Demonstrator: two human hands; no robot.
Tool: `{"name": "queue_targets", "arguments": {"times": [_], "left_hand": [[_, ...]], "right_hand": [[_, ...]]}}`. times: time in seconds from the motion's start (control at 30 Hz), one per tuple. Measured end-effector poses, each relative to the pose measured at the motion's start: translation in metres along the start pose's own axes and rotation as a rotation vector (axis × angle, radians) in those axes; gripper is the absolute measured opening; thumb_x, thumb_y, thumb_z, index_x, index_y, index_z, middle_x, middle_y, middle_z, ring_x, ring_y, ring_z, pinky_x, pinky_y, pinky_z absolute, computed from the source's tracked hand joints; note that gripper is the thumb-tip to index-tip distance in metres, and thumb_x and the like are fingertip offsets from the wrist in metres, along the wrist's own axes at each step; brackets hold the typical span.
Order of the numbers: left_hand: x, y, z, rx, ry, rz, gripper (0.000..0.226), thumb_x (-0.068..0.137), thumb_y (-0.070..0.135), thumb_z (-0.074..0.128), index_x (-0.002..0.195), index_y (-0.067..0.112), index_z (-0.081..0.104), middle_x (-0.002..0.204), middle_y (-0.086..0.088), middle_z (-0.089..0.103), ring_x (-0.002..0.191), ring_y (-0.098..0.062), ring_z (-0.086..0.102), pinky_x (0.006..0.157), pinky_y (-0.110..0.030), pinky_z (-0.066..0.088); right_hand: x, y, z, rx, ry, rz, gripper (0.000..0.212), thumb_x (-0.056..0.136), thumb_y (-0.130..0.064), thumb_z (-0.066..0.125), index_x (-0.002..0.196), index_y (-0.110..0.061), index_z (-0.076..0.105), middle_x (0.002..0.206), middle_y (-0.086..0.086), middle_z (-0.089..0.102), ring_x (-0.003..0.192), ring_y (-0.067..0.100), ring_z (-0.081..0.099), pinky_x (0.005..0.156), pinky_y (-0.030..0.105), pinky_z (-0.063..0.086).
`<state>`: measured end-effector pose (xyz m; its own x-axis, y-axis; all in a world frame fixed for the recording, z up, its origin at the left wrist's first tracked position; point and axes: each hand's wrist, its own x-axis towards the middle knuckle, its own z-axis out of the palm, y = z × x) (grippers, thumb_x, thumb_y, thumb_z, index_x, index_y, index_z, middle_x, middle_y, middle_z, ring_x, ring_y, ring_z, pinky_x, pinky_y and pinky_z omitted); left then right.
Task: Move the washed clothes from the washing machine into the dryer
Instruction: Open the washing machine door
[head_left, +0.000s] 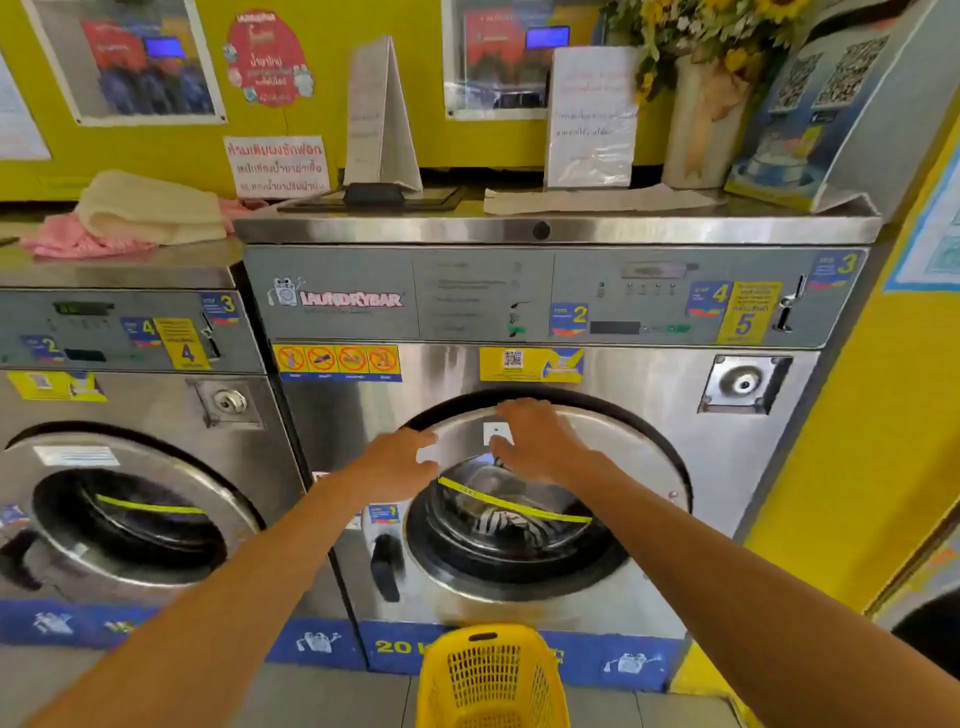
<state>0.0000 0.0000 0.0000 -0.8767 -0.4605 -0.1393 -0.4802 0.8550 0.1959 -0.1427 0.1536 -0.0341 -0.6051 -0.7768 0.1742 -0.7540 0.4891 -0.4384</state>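
Resting flat-fingered on the round steel door, left hand and right hand grasp nothing.

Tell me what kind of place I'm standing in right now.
Most likely a self-service laundromat. Two steel front-loading washing machines stand side by side, each with a coin slot and numbered step stickers, and a yellow laundry basket sits on the floor.

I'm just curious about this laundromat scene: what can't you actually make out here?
All from the head view:
- Clothes in the washing machine: only a striped bit shows through the door glass, under reflections.
- Yellow basket: its bottom is cut off by the lower edge.
- Left hand and right hand: whether they touch the door is unclear.
- Control panel text: too small and blurred.
- A dryer: none recognisable.
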Motion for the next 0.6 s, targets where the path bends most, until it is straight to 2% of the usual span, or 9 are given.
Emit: {"name": "queue_targets", "arguments": {"times": [0.1, 0.23, 0.4, 0.6], "left_hand": [[0.022, 0.000, 0.005, -0.028, 0.077, -0.021, 0.057, 0.095, 0.024, 0.049, 0.150, 0.023, 0.036, 0.154, -0.007, 0.040, 0.136, -0.031, 0.044, 0.108, -0.033, 0.036], [0.043, 0.009, 0.015, -0.057, 0.121, -0.044, 0.063, 0.096, 0.019, 0.050, 0.153, 0.013, 0.025, 0.157, -0.012, 0.030, 0.140, -0.035, 0.035, 0.111, -0.038, 0.031], [0.055, 0.008, 0.041, -0.065, 0.125, -0.089, 0.074, 0.092, 0.022, 0.056, 0.155, 0.017, 0.018, 0.161, -0.007, 0.023, 0.145, -0.030, 0.030, 0.117, -0.042, 0.030], [0.048, 0.007, 0.053, 0.043, 0.295, -0.097, 0.072, 0.088, 0.016, 0.062, 0.151, 0.021, 0.029, 0.149, -0.004, 0.044, 0.133, -0.031, 0.047, 0.106, -0.042, 0.042]], "right_hand": [[0.014, 0.008, 0.015, -0.079, 0.061, -0.003, 0.051, 0.095, -0.038, 0.053, 0.140, -0.016, 0.043, 0.141, 0.008, 0.047, 0.131, 0.031, 0.041, 0.108, 0.048, 0.037], [0.016, 0.014, 0.049, -0.181, 0.155, -0.016, 0.063, 0.090, -0.041, 0.058, 0.146, -0.021, 0.036, 0.151, 0.008, 0.036, 0.139, 0.032, 0.033, 0.113, 0.049, 0.031], [0.021, 0.024, 0.062, -0.233, 0.266, -0.028, 0.066, 0.089, -0.043, 0.061, 0.148, -0.026, 0.037, 0.151, 0.008, 0.039, 0.139, 0.031, 0.037, 0.111, 0.050, 0.034], [0.010, 0.027, 0.068, -0.202, 0.211, -0.044, 0.075, 0.092, -0.038, 0.058, 0.156, -0.026, 0.020, 0.163, 0.010, 0.020, 0.150, 0.034, 0.019, 0.117, 0.056, 0.026]]}}
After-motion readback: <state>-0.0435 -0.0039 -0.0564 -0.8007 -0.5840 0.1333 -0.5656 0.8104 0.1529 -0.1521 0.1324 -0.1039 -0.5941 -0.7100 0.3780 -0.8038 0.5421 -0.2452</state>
